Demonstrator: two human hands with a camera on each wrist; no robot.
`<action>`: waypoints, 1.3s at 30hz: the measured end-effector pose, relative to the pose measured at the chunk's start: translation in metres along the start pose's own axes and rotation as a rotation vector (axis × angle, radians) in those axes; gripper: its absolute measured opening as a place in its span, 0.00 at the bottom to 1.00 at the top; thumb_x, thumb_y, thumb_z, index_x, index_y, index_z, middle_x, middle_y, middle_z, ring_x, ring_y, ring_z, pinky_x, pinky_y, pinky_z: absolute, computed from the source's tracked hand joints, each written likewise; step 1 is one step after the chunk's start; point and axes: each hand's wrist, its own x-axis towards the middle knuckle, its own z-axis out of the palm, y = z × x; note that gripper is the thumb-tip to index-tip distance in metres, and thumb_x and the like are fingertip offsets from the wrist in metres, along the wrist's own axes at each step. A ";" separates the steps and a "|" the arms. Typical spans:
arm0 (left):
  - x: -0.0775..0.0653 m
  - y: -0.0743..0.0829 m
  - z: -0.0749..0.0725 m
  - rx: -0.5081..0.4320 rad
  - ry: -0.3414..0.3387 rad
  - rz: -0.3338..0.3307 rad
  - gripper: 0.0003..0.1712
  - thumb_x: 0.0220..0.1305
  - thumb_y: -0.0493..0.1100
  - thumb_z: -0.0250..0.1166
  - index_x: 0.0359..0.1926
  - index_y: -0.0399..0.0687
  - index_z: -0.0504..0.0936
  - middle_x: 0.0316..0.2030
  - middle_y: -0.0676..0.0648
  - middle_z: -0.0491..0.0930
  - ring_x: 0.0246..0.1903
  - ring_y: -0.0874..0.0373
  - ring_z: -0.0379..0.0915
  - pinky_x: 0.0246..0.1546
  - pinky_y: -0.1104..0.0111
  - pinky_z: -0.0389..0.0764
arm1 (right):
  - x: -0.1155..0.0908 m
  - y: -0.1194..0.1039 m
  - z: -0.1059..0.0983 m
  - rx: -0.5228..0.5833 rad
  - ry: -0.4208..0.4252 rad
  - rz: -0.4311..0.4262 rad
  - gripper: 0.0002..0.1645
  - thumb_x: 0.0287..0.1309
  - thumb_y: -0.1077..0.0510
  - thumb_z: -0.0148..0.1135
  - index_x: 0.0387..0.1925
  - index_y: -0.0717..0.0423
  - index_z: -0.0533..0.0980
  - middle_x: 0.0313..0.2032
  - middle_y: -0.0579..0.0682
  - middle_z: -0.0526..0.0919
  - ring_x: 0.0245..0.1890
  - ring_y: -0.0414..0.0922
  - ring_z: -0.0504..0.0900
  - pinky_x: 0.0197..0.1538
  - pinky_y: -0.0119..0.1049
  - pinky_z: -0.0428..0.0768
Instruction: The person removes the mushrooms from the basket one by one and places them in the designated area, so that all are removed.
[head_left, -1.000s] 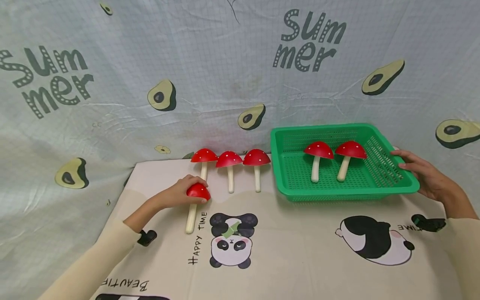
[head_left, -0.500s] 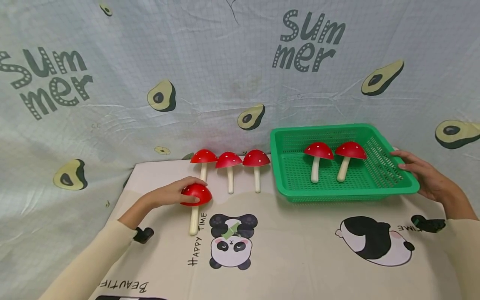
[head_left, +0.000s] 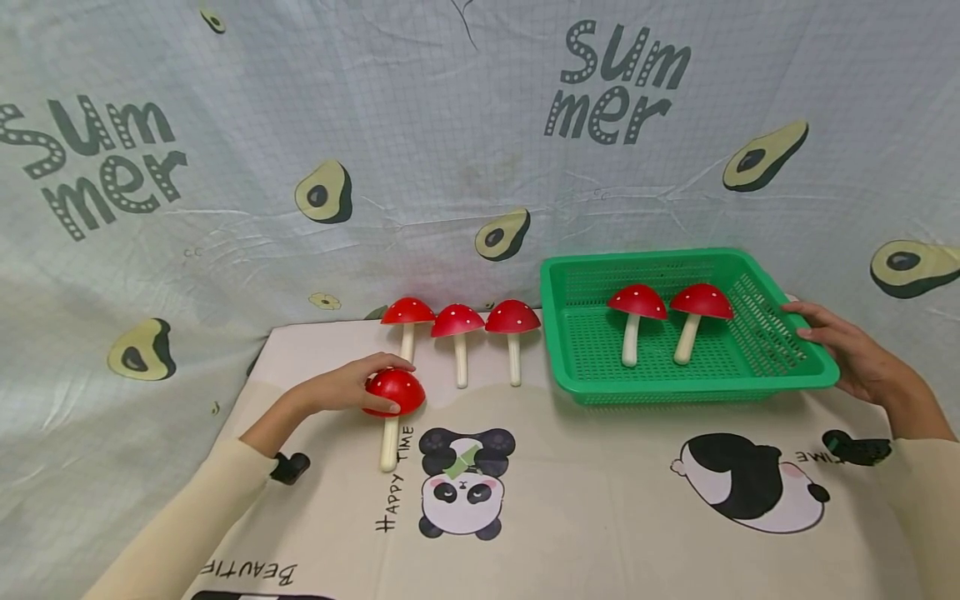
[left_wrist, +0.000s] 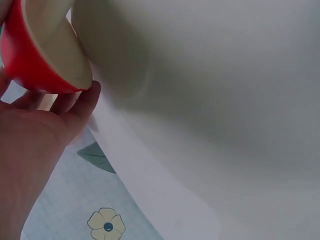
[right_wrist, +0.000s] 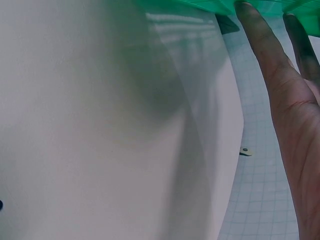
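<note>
My left hand [head_left: 352,385] grips the red, white-dotted cap of a toy mushroom [head_left: 402,390], with the thumb over the near side of the cap. Its pale stem points toward me. In the left wrist view, the fingers curve round the red cap [left_wrist: 37,62] and its hollow cream underside shows. My right hand [head_left: 855,354] touches the right rim of a green plastic basket [head_left: 697,386]. The right wrist view shows straight fingers [right_wrist: 262,45] against the basket's side. Inside the basket lie two mushrooms, one left [head_left: 637,302] and one right [head_left: 702,302].
Three more mushrooms lie in a row along the table's back edge: left [head_left: 408,312], middle [head_left: 457,320] and right [head_left: 513,317]. The tablecloth [head_left: 585,475] has printed pandas. A patterned curtain [head_left: 420,125] hangs right behind the table.
The mushroom in my left hand has turned slightly, its cap now facing up more fully and its stem shifted a little to the right. The right hand and basket have stayed put.
</note>
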 end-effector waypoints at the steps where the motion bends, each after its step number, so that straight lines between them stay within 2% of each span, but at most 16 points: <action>1: -0.001 0.001 -0.001 -0.005 -0.004 -0.002 0.37 0.60 0.46 0.74 0.68 0.50 0.71 0.65 0.40 0.69 0.66 0.37 0.62 0.55 0.50 0.81 | 0.000 0.000 0.000 0.002 0.001 0.001 0.34 0.77 0.69 0.25 0.70 0.41 0.66 0.59 0.40 0.74 0.45 0.47 0.87 0.42 0.43 0.88; 6: -0.002 0.004 -0.003 0.013 -0.009 0.010 0.37 0.64 0.49 0.71 0.71 0.49 0.68 0.66 0.40 0.68 0.66 0.38 0.62 0.56 0.51 0.80 | 0.000 0.000 0.001 0.008 0.000 0.002 0.34 0.77 0.69 0.25 0.70 0.41 0.66 0.59 0.40 0.75 0.45 0.47 0.87 0.42 0.43 0.88; 11: -0.001 0.006 -0.005 0.061 0.018 0.028 0.35 0.68 0.49 0.67 0.71 0.46 0.67 0.66 0.37 0.68 0.65 0.39 0.63 0.57 0.51 0.80 | 0.000 0.000 0.001 -0.003 -0.003 -0.006 0.33 0.77 0.69 0.25 0.70 0.42 0.66 0.61 0.38 0.73 0.45 0.47 0.87 0.42 0.43 0.88; 18: -0.005 0.012 -0.011 0.080 0.054 0.072 0.32 0.70 0.45 0.65 0.70 0.40 0.67 0.67 0.35 0.68 0.66 0.34 0.64 0.64 0.43 0.72 | 0.001 0.000 0.001 0.014 -0.029 -0.005 0.34 0.77 0.69 0.24 0.70 0.42 0.65 0.58 0.43 0.76 0.46 0.48 0.87 0.43 0.44 0.88; 21: -0.007 0.014 -0.012 0.080 0.065 0.071 0.32 0.71 0.45 0.64 0.70 0.38 0.67 0.67 0.35 0.68 0.66 0.33 0.63 0.64 0.41 0.70 | 0.001 0.000 0.000 0.008 -0.025 -0.006 0.34 0.77 0.69 0.24 0.70 0.41 0.65 0.58 0.43 0.75 0.46 0.47 0.87 0.43 0.43 0.88; 27: -0.008 0.014 -0.015 0.066 0.089 0.067 0.31 0.70 0.44 0.64 0.69 0.39 0.68 0.67 0.35 0.68 0.65 0.34 0.63 0.64 0.42 0.71 | 0.000 0.000 -0.001 -0.008 -0.010 -0.011 0.33 0.77 0.69 0.25 0.69 0.42 0.66 0.59 0.40 0.72 0.45 0.46 0.87 0.42 0.43 0.88; 33: -0.005 0.020 -0.015 0.100 0.130 0.108 0.30 0.70 0.43 0.64 0.68 0.40 0.69 0.66 0.35 0.69 0.65 0.34 0.64 0.64 0.40 0.70 | 0.000 0.001 -0.002 -0.010 -0.005 -0.008 0.33 0.77 0.69 0.25 0.68 0.42 0.67 0.59 0.40 0.72 0.45 0.46 0.87 0.42 0.43 0.88; 39: 0.001 0.036 -0.009 0.134 0.192 0.144 0.28 0.67 0.41 0.65 0.66 0.42 0.72 0.65 0.36 0.71 0.63 0.35 0.67 0.62 0.41 0.72 | 0.000 0.001 -0.001 -0.008 0.006 -0.003 0.33 0.77 0.69 0.26 0.68 0.41 0.67 0.59 0.40 0.73 0.45 0.46 0.87 0.42 0.43 0.88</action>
